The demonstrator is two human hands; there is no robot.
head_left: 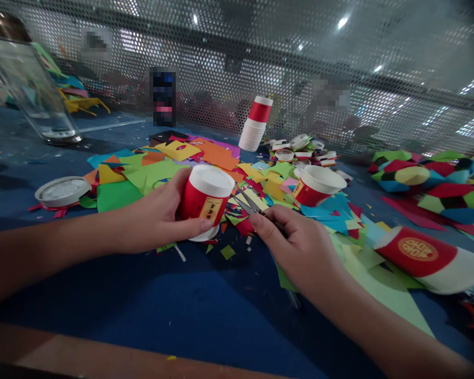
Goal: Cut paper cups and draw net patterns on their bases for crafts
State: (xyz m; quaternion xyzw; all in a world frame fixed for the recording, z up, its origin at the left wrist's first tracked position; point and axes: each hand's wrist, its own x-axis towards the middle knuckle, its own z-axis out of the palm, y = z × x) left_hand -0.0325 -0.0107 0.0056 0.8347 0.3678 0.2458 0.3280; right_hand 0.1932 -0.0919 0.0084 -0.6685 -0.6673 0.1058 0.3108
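My left hand [169,210] is wrapped round a red and white paper cup [204,197], with the thumb along its near side. The cup is held upside down, its white base facing up. In my right hand [288,231] is a pair of scissors [248,201], blades pointing left toward the cup, slightly apart from each other. A small gap seems to lie between the blade tips and the cup. The scissors' handles are mostly hidden by my fingers. Small colored paper scraps [228,252] lie on the table beneath both hands.
Colored paper sheets [142,171] cover the middle. Behind stand a cup stack [255,126] and a heap of cut cup pieces [300,150]. A cut-down cup [322,181], lying cups [430,258] and paper shapes [418,179] are right; a glass bottle [43,95] and a cup bottom [63,190] left.
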